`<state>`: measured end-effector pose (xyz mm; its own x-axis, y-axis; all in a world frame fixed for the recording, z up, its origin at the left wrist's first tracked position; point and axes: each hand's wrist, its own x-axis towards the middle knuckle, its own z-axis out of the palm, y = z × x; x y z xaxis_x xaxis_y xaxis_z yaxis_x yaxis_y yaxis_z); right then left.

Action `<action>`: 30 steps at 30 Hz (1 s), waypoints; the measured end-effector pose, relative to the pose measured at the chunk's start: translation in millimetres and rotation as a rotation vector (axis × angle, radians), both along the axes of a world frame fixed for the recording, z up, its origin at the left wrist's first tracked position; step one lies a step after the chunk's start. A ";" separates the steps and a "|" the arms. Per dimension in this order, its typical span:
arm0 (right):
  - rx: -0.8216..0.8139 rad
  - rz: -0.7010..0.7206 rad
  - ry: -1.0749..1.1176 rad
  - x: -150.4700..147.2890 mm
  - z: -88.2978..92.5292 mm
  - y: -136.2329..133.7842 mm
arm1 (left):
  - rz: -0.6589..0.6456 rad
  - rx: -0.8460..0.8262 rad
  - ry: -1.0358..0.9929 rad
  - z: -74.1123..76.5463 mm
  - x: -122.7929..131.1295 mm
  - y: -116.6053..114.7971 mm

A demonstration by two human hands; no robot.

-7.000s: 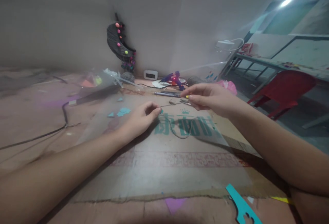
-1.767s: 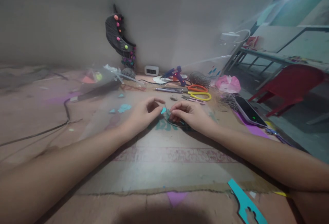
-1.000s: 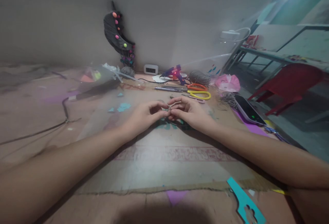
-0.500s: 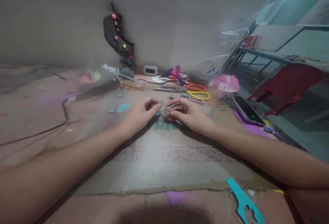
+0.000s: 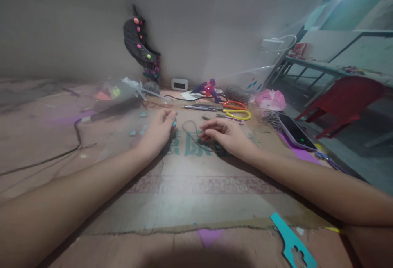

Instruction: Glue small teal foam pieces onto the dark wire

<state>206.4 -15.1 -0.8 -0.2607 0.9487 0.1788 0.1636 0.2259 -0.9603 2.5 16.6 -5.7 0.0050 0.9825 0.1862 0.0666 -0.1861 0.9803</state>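
My left hand [image 5: 159, 130] is closed, with a small turquoise foam-like piece [image 5: 174, 123] pinched between thumb and fingers. To its right, a thin strand of grey yarn [image 5: 186, 130] forms a loop over the cardboard. My right hand [image 5: 222, 135] has its fingers curled at the end of that strand, which seems pinched at the fingertips; the rest runs beneath the palm. Turquoise cut-outs [image 5: 143, 114] lie just beyond my left hand, partly covered by it.
Scissors [image 5: 236, 110], a glue gun [image 5: 208, 89], a grey yarn ball [image 5: 237, 94] and a small clock [image 5: 179, 84] stand along the wall. A phone [image 5: 296, 130] lies at right. A turquoise sheet with a flower-shaped hole [image 5: 287, 235] lies in front on the cardboard [image 5: 196, 206].
My left hand has moved left, away from my right hand, carrying the turquoise piece. The yarn loop now shows between the hands. My right hand has barely moved.
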 end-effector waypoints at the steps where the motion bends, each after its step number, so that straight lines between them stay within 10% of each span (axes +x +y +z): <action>1: 0.008 -0.004 0.007 -0.3 0.2 0.5 | 0.012 0.004 -0.032 -1.5 -0.5 1.8; 24: -0.099 -0.294 0.362 22.8 -5.0 29.3 | 0.078 0.097 -0.082 -3.6 -7.1 6.3; 30: -0.010 -0.070 0.193 8.7 1.3 8.1 | -0.135 0.152 0.133 -1.8 -1.5 -7.3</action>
